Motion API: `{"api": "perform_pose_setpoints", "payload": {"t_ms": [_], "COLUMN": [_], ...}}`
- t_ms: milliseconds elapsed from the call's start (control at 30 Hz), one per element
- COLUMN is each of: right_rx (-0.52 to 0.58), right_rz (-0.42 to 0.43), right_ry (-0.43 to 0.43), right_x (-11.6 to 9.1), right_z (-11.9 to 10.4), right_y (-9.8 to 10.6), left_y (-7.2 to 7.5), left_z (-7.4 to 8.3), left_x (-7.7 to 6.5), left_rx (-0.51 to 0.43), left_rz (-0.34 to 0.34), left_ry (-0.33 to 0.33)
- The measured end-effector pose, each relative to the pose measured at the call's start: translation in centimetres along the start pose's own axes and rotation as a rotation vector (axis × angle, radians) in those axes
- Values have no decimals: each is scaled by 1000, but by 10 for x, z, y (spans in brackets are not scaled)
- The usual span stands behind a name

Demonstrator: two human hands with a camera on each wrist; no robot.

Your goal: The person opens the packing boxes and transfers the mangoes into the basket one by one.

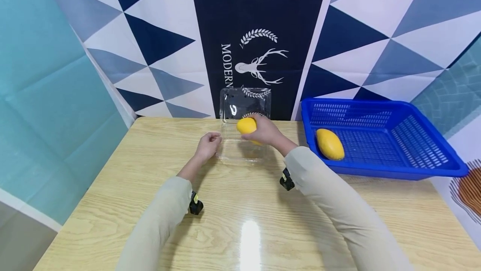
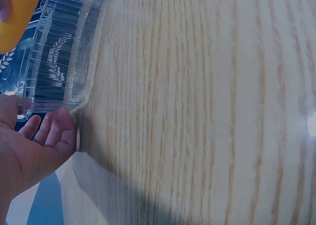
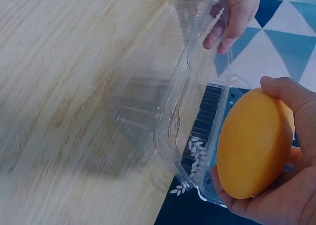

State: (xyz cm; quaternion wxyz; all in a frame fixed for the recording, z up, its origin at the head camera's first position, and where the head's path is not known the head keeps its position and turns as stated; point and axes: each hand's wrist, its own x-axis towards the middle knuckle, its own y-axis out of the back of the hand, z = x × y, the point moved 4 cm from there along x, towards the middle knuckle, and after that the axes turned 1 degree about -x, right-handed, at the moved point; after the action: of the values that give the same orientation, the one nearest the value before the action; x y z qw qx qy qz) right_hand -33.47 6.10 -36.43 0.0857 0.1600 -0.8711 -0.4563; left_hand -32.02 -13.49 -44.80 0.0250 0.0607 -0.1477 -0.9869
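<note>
A yellow mango is gripped in my right hand, above a clear plastic clamshell box. In the right wrist view the mango lies between the thumb and fingers, beside the box's rim. The box stands near the table's back edge with its lid raised against the backdrop. At the left side of the box, my left hand pinches the rim. The left wrist view shows its curled fingers at the box's corner.
To the right is a blue plastic basket with another yellow mango in its left end. A patterned cloth hangs right behind the wooden table. Both wrists carry small black cameras.
</note>
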Motion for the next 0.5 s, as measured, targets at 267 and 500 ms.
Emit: {"api": "perform_pose_setpoints", "payload": {"t_ms": [267,500], "right_rx": [-26,-46], "right_rz": [3,7], "right_ry": [-37,-67], "right_x": [-4,-8], "right_z": [5,9], "right_y": [11,19], "left_y": [0,0], "left_z": [-3,-6], "left_x": [2,5], "left_rx": [-32,-30], "left_rz": [-8,9], "left_ry": [0,-32]}}
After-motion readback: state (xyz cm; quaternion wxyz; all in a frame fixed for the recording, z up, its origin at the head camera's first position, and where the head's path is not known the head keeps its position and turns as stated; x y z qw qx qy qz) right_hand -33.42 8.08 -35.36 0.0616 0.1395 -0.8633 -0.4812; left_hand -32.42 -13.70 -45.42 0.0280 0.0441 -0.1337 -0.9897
